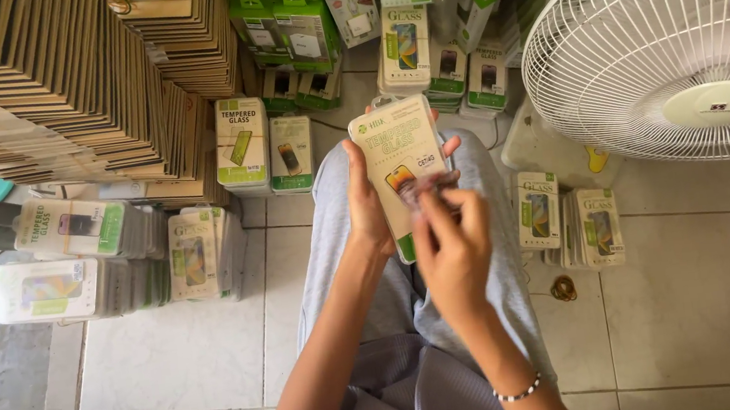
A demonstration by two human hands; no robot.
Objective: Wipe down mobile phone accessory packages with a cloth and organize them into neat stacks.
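My left hand (368, 203) grips a flat cream and green screen-protector package (396, 157) upright over my lap, thumb along its left edge and fingertips showing past its right edge. My right hand (452, 243) is in front of the package's lower half, fingers bunched at a small label area near its middle; the fingertips are blurred. A beaded bracelet (519, 392) circles my right wrist. My legs in grey trousers (401, 357) stretch out below the package.
Bundled stacks of similar packages (197, 254) lie on the tiled floor at left, more packs (583, 228) at right and more (407, 49) ahead. Brown cardboard sleeves (66, 74) pile high at upper left. A white fan (667, 42) stands at right.
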